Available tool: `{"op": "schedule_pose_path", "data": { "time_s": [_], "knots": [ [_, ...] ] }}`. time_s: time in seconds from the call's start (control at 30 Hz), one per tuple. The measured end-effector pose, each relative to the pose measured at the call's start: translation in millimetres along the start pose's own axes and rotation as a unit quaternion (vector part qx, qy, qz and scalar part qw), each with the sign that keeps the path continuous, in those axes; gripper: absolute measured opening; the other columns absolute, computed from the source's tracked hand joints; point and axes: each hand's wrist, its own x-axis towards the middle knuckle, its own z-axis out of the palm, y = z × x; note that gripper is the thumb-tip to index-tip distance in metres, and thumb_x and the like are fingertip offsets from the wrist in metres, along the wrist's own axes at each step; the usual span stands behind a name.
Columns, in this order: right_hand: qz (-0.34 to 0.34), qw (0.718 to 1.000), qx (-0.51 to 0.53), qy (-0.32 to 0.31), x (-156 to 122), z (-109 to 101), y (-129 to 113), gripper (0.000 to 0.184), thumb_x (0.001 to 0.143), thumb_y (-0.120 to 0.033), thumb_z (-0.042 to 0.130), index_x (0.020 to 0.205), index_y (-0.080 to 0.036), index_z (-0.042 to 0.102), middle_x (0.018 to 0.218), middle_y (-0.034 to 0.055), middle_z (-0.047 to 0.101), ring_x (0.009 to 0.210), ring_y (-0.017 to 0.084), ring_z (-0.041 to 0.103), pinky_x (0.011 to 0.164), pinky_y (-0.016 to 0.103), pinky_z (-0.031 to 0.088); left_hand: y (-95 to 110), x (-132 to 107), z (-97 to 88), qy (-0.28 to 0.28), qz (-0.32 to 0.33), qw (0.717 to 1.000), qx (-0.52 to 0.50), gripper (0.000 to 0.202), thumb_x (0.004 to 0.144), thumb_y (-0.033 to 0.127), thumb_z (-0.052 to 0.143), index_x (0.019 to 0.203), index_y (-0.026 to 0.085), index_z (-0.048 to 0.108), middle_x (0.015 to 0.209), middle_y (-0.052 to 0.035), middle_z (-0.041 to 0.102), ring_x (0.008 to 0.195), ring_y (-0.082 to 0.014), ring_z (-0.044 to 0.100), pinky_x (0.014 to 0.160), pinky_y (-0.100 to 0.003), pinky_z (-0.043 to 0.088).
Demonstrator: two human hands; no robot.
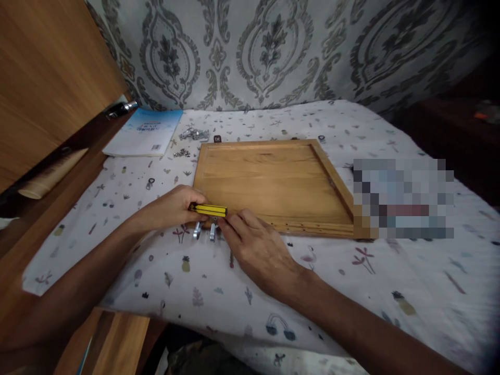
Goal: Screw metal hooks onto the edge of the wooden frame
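Note:
A framed wooden panel (265, 179) lies on the patterned sheet. At its near left corner my left hand (180, 205) is closed around a yellow-and-black screwdriver (211, 209); the handle points right and the shaft is hidden. My right hand (253, 245) rests by the panel's near edge, its thumb and fingers pinched just beside the handle's end. What those fingertips hold, if anything, cannot be made out. Two shiny metal hooks, a left hook (197, 230) and a right hook (213, 232), stick out from the near edge below the hands. Several small holes run along that edge.
Beyond the panel's left side lie a pile of metal hooks (195, 134) and a heap of small screws (182, 153). A book (146, 133) is at the back left. A blurred-out object (406, 198) sits at the panel's right. Wooden furniture (47, 78) borders the left.

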Motion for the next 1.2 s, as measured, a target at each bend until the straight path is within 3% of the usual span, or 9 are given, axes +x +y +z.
{"op": "schedule_pose_path", "data": {
  "time_s": [0.37, 0.57, 0.73, 1.07, 1.2],
  "knots": [
    [0.009, 1.0, 0.012, 0.012, 0, 2, 1, 0.03, 0.085, -0.001, 0.06, 0.114, -0.005, 0.066, 0.102, 0.0124, 0.068, 0.089, 0.026, 0.054, 0.066, 0.036, 0.053, -4, 3, 2.5, 0.001, 0.026, 1.0, -0.003, 0.025, 0.083, 0.034, 0.066, 0.071, 0.012, 0.068, 0.066, -0.0004, 0.057, 0.057, -0.0084, 0.051, 0.05, -0.019, 0.037],
    [0.057, 0.989, 0.13, 0.029, -1, 3, 8, 0.025, 0.092, -0.005, 0.054, 0.113, -0.009, 0.068, 0.101, 0.0098, 0.071, 0.088, 0.024, 0.054, 0.072, 0.036, 0.055, -3, 3, 1.4, -0.004, 0.015, 1.0, -0.005, 0.019, 0.084, 0.03, 0.066, 0.077, 0.013, 0.072, 0.07, -0.0021, 0.062, 0.06, -0.0092, 0.054, 0.052, -0.019, 0.04],
    [0.059, 0.982, 0.176, 0.038, -3, 4, 13, 0.026, 0.095, -0.006, 0.05, 0.113, -0.009, 0.069, 0.104, 0.0114, 0.071, 0.092, 0.024, 0.055, 0.078, 0.037, 0.056, -2, 3, 1.0, -0.001, 0.018, 1.0, -0.012, 0.017, 0.083, 0.028, 0.066, 0.076, 0.013, 0.072, 0.068, -0.0006, 0.06, 0.055, -0.008, 0.052, 0.049, -0.018, 0.038],
    [0.004, 0.998, 0.058, 0.025, -2, -2, 8, 0.033, 0.089, -0.001, 0.052, 0.119, -0.003, 0.065, 0.104, 0.0133, 0.069, 0.09, 0.025, 0.054, 0.071, 0.036, 0.056, -4, 4, 0.0, -0.008, 0.005, 1.0, -0.017, 0.029, 0.083, 0.04, 0.066, 0.074, 0.013, 0.068, 0.067, -0.0004, 0.057, 0.056, -0.009, 0.053, 0.049, -0.019, 0.04],
    [-0.022, 1.0, 0.007, 0.009, -1, -6, 6, 0.037, 0.084, -0.001, 0.055, 0.12, 0.0, 0.064, 0.103, 0.0145, 0.069, 0.091, 0.027, 0.054, 0.069, 0.037, 0.057, -2, 5, 1.3, -0.004, -0.01, 1.0, -0.029, 0.026, 0.08, 0.037, 0.069, 0.072, 0.013, 0.067, 0.066, 0.0006, 0.056, 0.054, -0.0081, 0.051, 0.048, -0.019, 0.038]
  ]
}}
